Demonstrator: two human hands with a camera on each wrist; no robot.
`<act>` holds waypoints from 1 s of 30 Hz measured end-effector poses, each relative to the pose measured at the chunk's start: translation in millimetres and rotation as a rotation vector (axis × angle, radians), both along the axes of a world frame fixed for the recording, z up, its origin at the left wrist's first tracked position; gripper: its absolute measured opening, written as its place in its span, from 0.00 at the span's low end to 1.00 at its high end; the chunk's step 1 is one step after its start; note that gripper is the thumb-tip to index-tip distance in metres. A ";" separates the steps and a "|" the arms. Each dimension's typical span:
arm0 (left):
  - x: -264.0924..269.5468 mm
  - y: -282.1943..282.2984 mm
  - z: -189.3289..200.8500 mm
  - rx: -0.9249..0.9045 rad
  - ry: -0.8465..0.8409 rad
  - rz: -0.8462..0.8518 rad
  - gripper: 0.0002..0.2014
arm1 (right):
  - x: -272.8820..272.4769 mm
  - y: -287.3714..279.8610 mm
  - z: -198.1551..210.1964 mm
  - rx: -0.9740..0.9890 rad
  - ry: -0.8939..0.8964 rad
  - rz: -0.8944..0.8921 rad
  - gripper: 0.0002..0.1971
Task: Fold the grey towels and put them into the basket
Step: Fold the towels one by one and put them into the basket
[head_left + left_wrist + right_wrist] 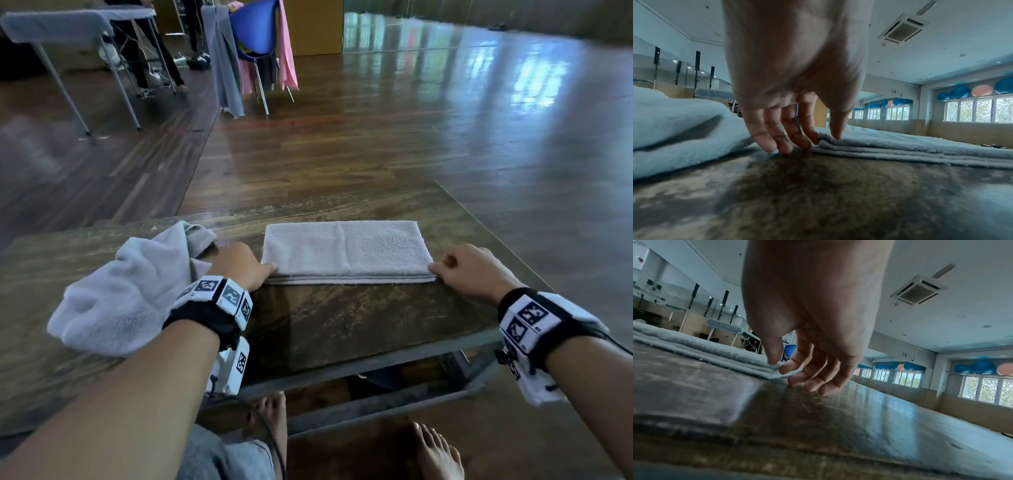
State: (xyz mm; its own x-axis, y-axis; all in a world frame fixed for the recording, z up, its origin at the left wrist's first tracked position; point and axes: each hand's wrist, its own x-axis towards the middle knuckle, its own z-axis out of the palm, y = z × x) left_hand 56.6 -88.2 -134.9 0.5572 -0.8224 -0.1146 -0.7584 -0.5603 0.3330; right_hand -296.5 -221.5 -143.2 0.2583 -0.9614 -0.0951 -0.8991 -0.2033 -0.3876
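I have one grey towel folded (pixel 346 251) into a flat layered rectangle, lying at about twelve o'clock on the wooden worktop (pixel 359 318). My left hand (pixel 241 265) pinches its near left corner, thumb on top and fingertips (pixel 805 142) down at the worktop beside the layers. My right hand (pixel 469 270) does the same at the near right corner, thumb pressing the top layer, curled fingers (pixel 797 378) at the edge. A second grey towel (pixel 126 294), still crumpled, lies at nine o'clock, touching my left wrist. I judge the fold is nearly done. Next comes either one more fold, side to side, or a lift with both hands keeping the layers together. No basket is in view, so I must find it first.
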 end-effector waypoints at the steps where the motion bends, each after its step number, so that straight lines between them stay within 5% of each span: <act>1: -1.3 -1.3 0.3 0.005 -0.007 0.005 0.23 | 1.2 0.9 1.9 0.002 0.000 -0.005 0.16; 11: 0.4 -5.1 19.6 -0.139 -0.010 0.152 0.18 | -0.1 3.7 23.7 -0.160 -0.137 -0.031 0.18; 15: -4.9 -0.1 8.2 -0.105 -0.010 0.052 0.12 | -1.9 10.6 15.0 -0.110 0.061 -0.022 0.11; 19: -15.5 -6.2 5.3 -0.281 -0.013 -0.244 0.07 | 6.9 13.0 12.3 -0.232 -0.083 0.201 0.04; 22: -31.6 -12.2 2.5 -0.210 0.042 -0.427 0.05 | 16.8 19.6 10.3 -0.069 -0.019 0.426 0.14; 27: -54.8 -21.0 3.5 -0.035 -0.143 -0.378 0.13 | 30.3 23.6 21.3 -0.053 0.195 0.436 0.13; 30: -64.4 -24.1 10.0 -0.039 -0.114 -0.355 0.16 | 38.7 29.5 24.2 -0.166 0.248 0.439 0.20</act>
State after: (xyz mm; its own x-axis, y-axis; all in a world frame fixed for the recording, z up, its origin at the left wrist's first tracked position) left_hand -7.8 -112.3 -125.0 0.2435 -0.9694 -0.0327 -0.9369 -0.2438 0.2508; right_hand -257.9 -192.0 -119.0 0.6287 -0.7753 -0.0599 -0.7764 -0.6216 -0.1044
